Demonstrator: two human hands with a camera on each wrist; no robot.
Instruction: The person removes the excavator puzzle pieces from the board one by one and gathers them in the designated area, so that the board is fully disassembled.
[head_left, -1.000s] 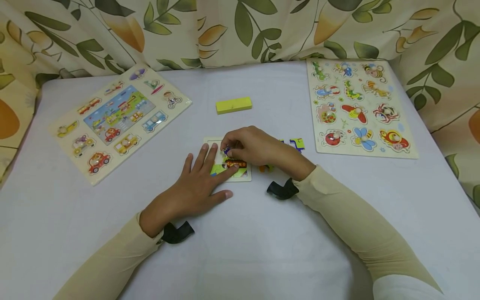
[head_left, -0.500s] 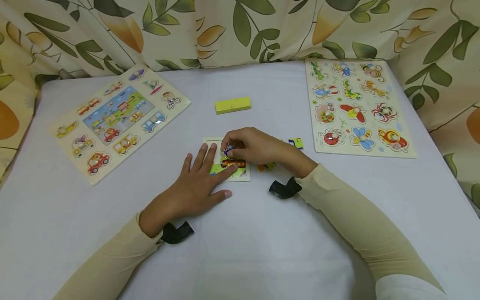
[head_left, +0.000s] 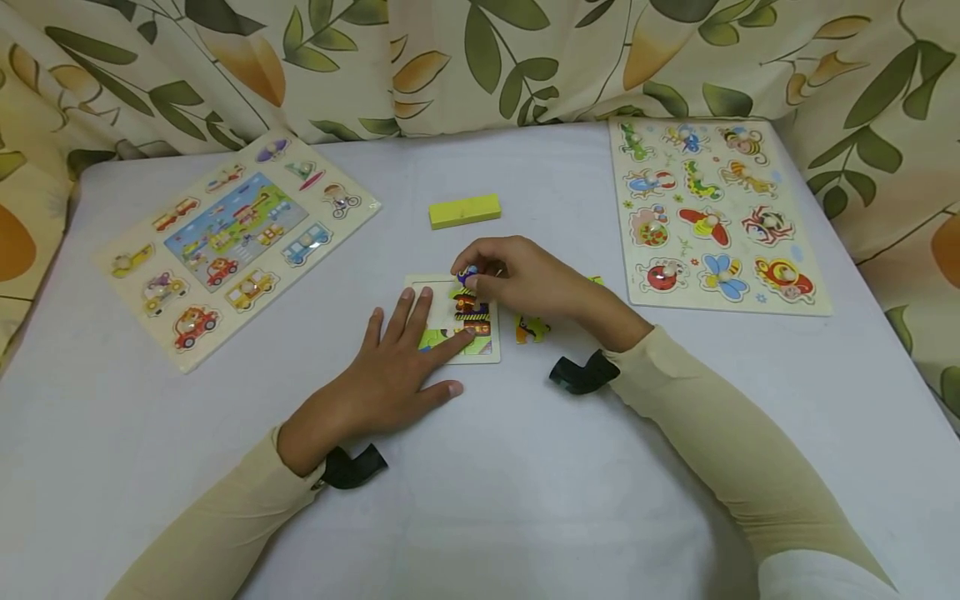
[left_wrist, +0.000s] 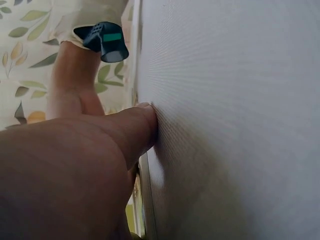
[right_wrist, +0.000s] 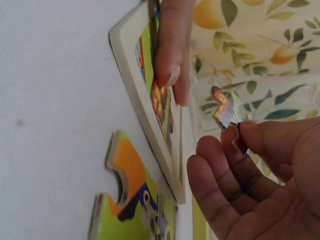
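The left hand [head_left: 382, 379], fingers straight, rests on the tray [head_left: 442, 312] (presumably steadying it); the right hand [head_left: 519, 272] pinches a puzzle piece [right_wrist: 226, 111] above it.

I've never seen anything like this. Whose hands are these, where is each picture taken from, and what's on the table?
There's no robot here, just a person. The wide picture comes from a camera on the head, looking forward and down; the two close ones come from the wrists, where a black device sits. The bare left hand is spread over a small puzzle tray, partly filled. The right hand pinches a puzzle piece above it. Loose pieces lie beside the tray on the white cloth. Around them are a yellow block, a board of vehicles to the left and a board of bugs to the right.
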